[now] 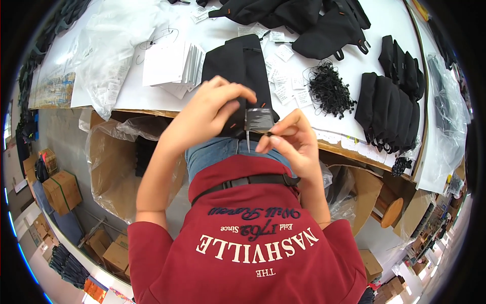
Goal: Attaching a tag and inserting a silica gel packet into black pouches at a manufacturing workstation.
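Observation:
My left hand [207, 114] pinches the top of a small black hang tag [258, 120] at the near end of a black fabric pouch [242, 71] lying on the white table [131, 91]. My right hand [291, 139] holds the tag's lower edge, where a thin plastic fastener pin [248, 140] hangs down. Both hands meet just over the table's front edge, above my red shirt.
A stack of white paper tags [172, 66] lies left of the pouch. A heap of black plastic fasteners [329, 88] and a row of finished black pouches [390, 109] sit to the right. More black bags [304, 20] at the back. Bag-lined cardboard boxes [121, 162] stand below the table.

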